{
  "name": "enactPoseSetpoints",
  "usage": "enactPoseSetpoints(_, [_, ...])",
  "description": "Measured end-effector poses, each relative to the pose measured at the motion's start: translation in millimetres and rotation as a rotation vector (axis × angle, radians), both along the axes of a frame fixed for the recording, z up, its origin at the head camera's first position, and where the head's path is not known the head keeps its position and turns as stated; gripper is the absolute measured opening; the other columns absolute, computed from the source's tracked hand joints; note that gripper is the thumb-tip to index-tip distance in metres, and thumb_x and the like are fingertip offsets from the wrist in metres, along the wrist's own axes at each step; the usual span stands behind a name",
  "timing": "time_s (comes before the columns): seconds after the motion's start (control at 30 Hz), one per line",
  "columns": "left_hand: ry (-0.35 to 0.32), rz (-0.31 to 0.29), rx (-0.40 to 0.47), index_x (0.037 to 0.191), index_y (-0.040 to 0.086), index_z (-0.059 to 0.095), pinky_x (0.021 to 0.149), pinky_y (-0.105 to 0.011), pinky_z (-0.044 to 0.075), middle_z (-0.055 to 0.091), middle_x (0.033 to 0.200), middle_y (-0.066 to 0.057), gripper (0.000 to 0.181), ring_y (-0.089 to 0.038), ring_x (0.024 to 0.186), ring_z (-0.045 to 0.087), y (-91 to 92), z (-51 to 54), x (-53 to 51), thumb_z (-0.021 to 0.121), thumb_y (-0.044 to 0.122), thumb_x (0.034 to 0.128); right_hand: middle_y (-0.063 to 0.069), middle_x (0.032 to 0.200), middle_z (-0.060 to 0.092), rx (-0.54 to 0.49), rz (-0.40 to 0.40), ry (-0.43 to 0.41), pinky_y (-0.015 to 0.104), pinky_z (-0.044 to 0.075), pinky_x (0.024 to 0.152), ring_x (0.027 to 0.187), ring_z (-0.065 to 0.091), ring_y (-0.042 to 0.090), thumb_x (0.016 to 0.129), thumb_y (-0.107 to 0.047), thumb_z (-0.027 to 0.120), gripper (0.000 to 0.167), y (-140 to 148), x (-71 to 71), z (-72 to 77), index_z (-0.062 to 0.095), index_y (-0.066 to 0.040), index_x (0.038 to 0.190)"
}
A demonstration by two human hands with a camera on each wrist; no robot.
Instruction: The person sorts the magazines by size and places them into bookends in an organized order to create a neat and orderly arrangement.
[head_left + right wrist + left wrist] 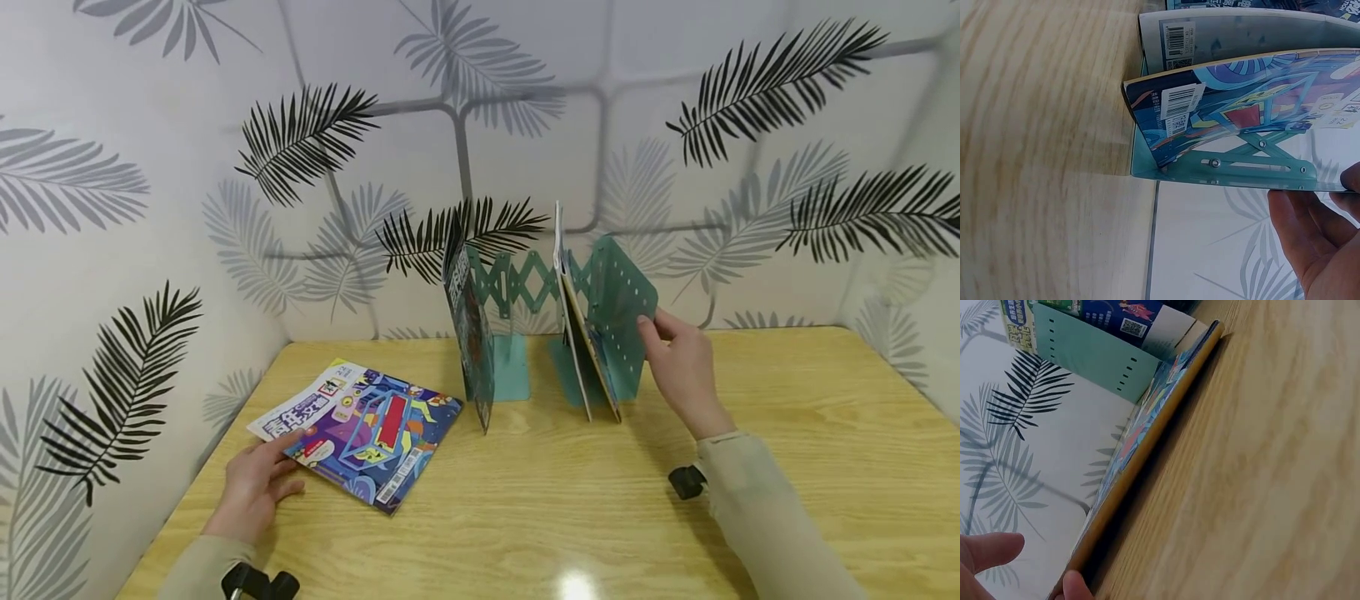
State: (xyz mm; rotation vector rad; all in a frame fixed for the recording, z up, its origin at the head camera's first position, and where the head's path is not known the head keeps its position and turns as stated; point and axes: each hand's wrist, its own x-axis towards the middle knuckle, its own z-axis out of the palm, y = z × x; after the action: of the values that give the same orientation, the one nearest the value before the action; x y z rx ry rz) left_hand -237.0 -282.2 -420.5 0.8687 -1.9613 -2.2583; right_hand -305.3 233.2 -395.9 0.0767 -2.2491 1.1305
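A purple-and-blue magazine (386, 429) lies flat on the table at the left. My left hand (255, 483) is at its near-left corner; in the left wrist view one fingertip (1075, 586) touches the magazine's edge (1141, 456), while another digit stands apart above it. A teal expandable bookend (512, 371) with crossed metal links stands at the back. My right hand (681, 367) pinches the edge of its perforated right panel (618, 300), thumb on one face, fingers on the other. Inside that panel lean a colourful magazine (1241, 106) and a pale one (1235, 40).
A dark-covered magazine (474, 350) stands upright against the bookend's left side, slightly tilted. The wooden table (562, 500) meets a wall (525, 150) with leaf-patterned covering behind and on the left. Small black cameras (686, 482) sit on both wrists.
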Motion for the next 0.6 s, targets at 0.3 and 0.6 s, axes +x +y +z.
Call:
enactPoseSetpoints(0.3, [0.089, 0.049, -0.075, 0.128, -0.003, 0.047, 0.050, -0.023, 0.049, 0.063, 0.069, 0.008, 0.047, -0.007, 0.056, 0.057, 12.3, -4.6, -10.3, 0.070, 0.001, 0.0872, 0.020, 0.110, 0.070, -0.003, 0.008, -0.005, 0.008, 0.045, 0.057, 0.080, 0.071, 0.031, 0.103, -0.031, 0.052, 0.040, -0.1, 0.8, -0.1, 0.065, -0.006, 0.130])
enactPoseSetpoints(0.6, [0.110, 0.098, -0.161, 0.127, -0.006, 0.049, 0.051, -0.020, 0.046, 0.060, 0.072, 0.008, 0.049, -0.007, 0.053, 0.051, 16.1, -12.6, -14.7, 0.068, -0.007, 0.0818, 0.019, 0.109, 0.070, -0.006, 0.001, 0.001, 0.008, 0.044, 0.056, 0.080, 0.071, 0.030, 0.103, -0.031, 0.052, 0.040, -0.1, 0.3, 0.8, 0.065, -0.006, 0.130])
